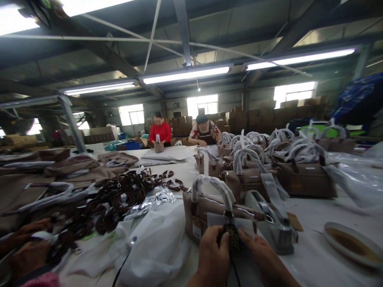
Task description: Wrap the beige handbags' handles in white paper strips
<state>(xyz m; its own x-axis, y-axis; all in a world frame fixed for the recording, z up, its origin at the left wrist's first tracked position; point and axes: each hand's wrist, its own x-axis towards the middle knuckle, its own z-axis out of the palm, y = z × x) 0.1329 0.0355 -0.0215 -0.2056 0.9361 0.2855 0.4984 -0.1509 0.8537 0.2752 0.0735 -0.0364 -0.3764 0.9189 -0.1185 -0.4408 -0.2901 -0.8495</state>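
A taupe handbag stands upright on the table before me, its two handles sheathed in white wrapping. From the ring at a handle's base hangs a small dark charm with a speckled, leopard-like pattern; a black cord trails below. My left hand pinches this charm from the left. On its other side, my right hand has thumb and fingers closed at the charm's edge. A white sheet lies against the bag's front behind my fingers. The fingertips partly cover the charm.
Right of the bag stand a grey tape dispenser and a shallow dish with brown contents. Behind are several wrapped-handle bags. Left lie white cloth, brown straps and a co-worker's hands. Two people work across the table.
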